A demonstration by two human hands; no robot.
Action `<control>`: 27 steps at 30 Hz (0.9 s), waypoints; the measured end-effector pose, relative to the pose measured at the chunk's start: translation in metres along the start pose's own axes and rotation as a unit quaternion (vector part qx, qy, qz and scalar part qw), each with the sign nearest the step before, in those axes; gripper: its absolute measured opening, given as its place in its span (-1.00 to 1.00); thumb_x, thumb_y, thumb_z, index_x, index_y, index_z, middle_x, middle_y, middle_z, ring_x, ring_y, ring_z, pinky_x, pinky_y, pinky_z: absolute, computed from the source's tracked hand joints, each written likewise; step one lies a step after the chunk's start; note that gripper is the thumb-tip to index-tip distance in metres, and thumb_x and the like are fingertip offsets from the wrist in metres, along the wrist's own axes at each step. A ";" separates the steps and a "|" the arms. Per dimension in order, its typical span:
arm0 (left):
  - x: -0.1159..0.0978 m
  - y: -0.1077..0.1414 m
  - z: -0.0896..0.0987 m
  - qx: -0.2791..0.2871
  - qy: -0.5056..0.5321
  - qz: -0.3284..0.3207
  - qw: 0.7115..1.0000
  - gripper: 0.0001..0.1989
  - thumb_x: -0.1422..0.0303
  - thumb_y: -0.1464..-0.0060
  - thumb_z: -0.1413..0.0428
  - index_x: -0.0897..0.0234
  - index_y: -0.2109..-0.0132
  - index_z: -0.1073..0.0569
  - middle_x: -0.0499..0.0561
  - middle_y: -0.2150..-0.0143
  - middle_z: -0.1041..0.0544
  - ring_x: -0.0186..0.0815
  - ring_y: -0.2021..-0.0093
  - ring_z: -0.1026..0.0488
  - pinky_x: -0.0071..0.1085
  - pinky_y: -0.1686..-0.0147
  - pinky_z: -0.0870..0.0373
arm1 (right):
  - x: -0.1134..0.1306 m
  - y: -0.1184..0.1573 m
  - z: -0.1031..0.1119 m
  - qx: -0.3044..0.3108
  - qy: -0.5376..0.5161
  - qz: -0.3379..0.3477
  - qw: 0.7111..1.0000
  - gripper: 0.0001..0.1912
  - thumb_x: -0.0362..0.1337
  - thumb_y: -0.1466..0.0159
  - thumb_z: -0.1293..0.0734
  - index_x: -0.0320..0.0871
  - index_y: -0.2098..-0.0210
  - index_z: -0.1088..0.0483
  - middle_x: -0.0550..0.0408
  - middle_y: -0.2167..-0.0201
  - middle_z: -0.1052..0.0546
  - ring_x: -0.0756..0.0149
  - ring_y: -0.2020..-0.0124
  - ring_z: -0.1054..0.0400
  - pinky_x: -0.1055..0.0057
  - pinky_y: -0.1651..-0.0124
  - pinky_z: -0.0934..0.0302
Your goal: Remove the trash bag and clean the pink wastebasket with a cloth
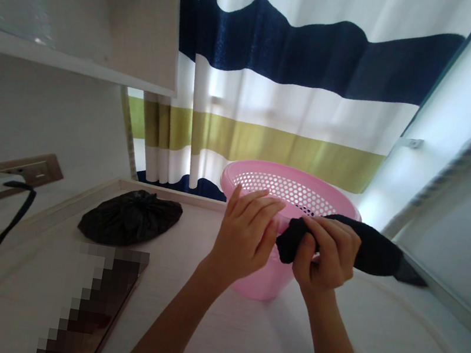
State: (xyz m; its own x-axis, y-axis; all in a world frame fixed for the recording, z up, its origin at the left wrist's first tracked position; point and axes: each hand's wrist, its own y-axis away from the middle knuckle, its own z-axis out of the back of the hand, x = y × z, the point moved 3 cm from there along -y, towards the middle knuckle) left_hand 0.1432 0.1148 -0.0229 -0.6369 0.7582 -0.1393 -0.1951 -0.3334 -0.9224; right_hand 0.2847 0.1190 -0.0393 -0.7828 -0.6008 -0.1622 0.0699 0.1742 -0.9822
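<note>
My right hand [330,254] is closed on a black sock [378,250], pinching it between thumb and fingers. The sock's bunched end pokes out on the left of that hand, and its long flat part stretches off to the right. My left hand [247,232] is open, its fingers stretched out a little left of the bunched end, with nothing visible in it. Both hands are in front of a pink plastic basket [260,285] with a perforated upper wall, hiding part of its front. What the basket holds cannot be seen.
On the white tabletop [189,241] lie a tied black plastic bag [130,219] and a phone [108,305], partly pixelated. A power strip [35,171] with plugs and a black cable is at the left wall. A striped curtain [291,108] hangs behind the basket; a shelf juts out upper left.
</note>
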 end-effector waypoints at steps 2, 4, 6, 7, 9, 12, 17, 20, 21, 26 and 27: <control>-0.005 -0.001 -0.001 0.007 0.026 0.029 0.999 -0.79 0.46 -0.09 0.15 0.25 0.19 -0.34 -0.04 0.20 -0.43 -0.35 0.07 -0.28 -0.14 -0.16 0.20 | 0.001 -0.002 0.001 0.017 0.004 0.009 1.000 -0.71 -0.44 -0.04 -0.22 -0.16 0.22 -0.35 0.04 0.34 -0.42 0.27 0.28 -0.29 0.24 0.20 -0.20; -0.002 -0.002 0.002 0.012 0.057 0.050 0.997 -0.80 0.45 -0.10 0.17 0.25 0.28 -0.34 -0.06 0.29 -0.43 -0.38 0.15 -0.32 -0.15 -0.16 0.20 | 0.001 -0.004 0.003 0.033 0.003 0.024 0.999 -0.71 -0.44 -0.04 -0.22 -0.16 0.22 -0.35 0.05 0.35 -0.42 0.28 0.29 -0.29 0.26 0.21 -0.20; 0.007 -0.002 0.007 0.003 0.083 0.063 0.995 -0.80 0.43 -0.11 0.17 0.25 0.35 -0.32 -0.08 0.35 -0.41 -0.39 0.22 -0.33 -0.17 -0.15 0.17 | 0.000 -0.005 0.006 0.038 0.000 0.039 0.999 -0.71 -0.43 -0.04 -0.22 -0.15 0.22 -0.35 0.06 0.35 -0.41 0.29 0.30 -0.29 0.27 0.22 -0.20; 0.013 -0.002 0.009 -0.011 0.093 0.069 0.993 -0.80 0.41 -0.11 0.17 0.25 0.39 -0.31 -0.09 0.38 -0.40 -0.40 0.26 -0.33 -0.17 -0.15 0.16 | -0.001 -0.005 0.008 0.036 -0.001 0.045 0.998 -0.72 -0.43 -0.04 -0.22 -0.15 0.23 -0.35 0.06 0.36 -0.41 0.29 0.31 -0.29 0.28 0.23 -0.20; 0.029 -0.001 0.015 -0.048 0.107 0.084 0.989 -0.77 0.38 -0.11 0.16 0.25 0.47 -0.28 -0.10 0.44 -0.37 -0.41 0.32 -0.33 -0.17 -0.14 0.14 | -0.006 -0.004 0.013 0.028 -0.008 0.051 0.998 -0.74 -0.42 -0.05 -0.20 -0.15 0.25 -0.35 0.07 0.38 -0.41 0.30 0.33 -0.29 0.29 0.26 -0.20; 0.054 0.002 0.025 -0.118 0.102 0.119 0.981 -0.72 0.34 -0.12 0.16 0.26 0.52 -0.27 -0.08 0.44 -0.35 -0.40 0.30 -0.33 -0.19 -0.10 0.01 | -0.018 0.000 0.017 0.006 -0.029 0.035 0.999 -0.78 -0.40 -0.08 -0.15 -0.16 0.30 -0.35 0.07 0.42 -0.40 0.30 0.37 -0.29 0.28 0.30 -0.20; 0.072 0.003 0.041 -0.162 0.026 0.161 0.973 -0.75 0.32 -0.10 0.13 0.27 0.40 -0.39 0.00 0.25 -0.38 -0.33 0.14 -0.31 -0.30 0.06 -0.19 | -0.029 0.006 0.015 -0.026 -0.055 -0.012 0.998 -0.79 -0.38 -0.12 -0.09 -0.19 0.38 -0.34 0.06 0.45 -0.37 0.31 0.38 -0.27 0.24 0.29 -0.19; 0.050 0.002 0.047 -0.187 -0.001 0.147 0.971 -0.78 0.35 -0.10 0.12 0.27 0.32 -0.40 0.00 0.23 -0.41 -0.32 0.12 -0.31 -0.26 0.05 -0.18 | -0.022 0.007 0.014 -0.046 -0.062 -0.019 0.997 -0.79 -0.39 -0.12 -0.10 -0.20 0.38 -0.35 0.07 0.45 -0.37 0.32 0.38 -0.25 0.24 0.27 -0.18; 0.038 0.001 0.046 -0.183 0.002 0.132 0.974 -0.79 0.36 -0.10 0.13 0.26 0.31 -0.39 0.00 0.23 -0.41 -0.33 0.12 -0.31 -0.25 0.04 -0.18 | -0.019 0.006 0.014 -0.046 -0.062 -0.021 0.997 -0.79 -0.39 -0.11 -0.11 -0.20 0.37 -0.36 0.07 0.44 -0.38 0.32 0.37 -0.25 0.24 0.27 -0.18; -0.031 0.005 0.022 -0.069 -0.002 0.007 0.998 -0.84 0.35 -0.06 0.09 0.19 0.25 -0.37 -0.05 0.20 -0.45 -0.30 0.09 -0.31 -0.09 -0.14 0.14 | -0.007 0.003 0.015 -0.038 -0.038 -0.017 0.998 -0.77 -0.41 -0.08 -0.14 -0.16 0.34 -0.38 0.06 0.43 -0.40 0.29 0.37 -0.28 0.20 0.26 -0.19; -0.040 0.008 0.016 -0.063 -0.015 0.002 0.998 -0.81 0.30 -0.05 0.09 0.19 0.23 -0.36 -0.03 0.19 -0.45 -0.26 0.07 -0.30 -0.06 -0.15 0.21 | -0.006 0.003 0.015 -0.045 -0.037 -0.003 0.998 -0.77 -0.41 -0.07 -0.15 -0.16 0.35 -0.38 0.05 0.45 -0.41 0.29 0.39 -0.28 0.21 0.28 -0.19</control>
State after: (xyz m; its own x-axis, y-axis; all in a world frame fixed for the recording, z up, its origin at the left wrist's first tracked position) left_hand 0.1548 0.0731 -0.0187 -0.6596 0.7395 -0.1345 -0.0978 -0.2618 -0.9601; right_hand 0.2986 0.1111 -0.0424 -0.7343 -0.6582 -0.1661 0.0062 0.2381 -0.9712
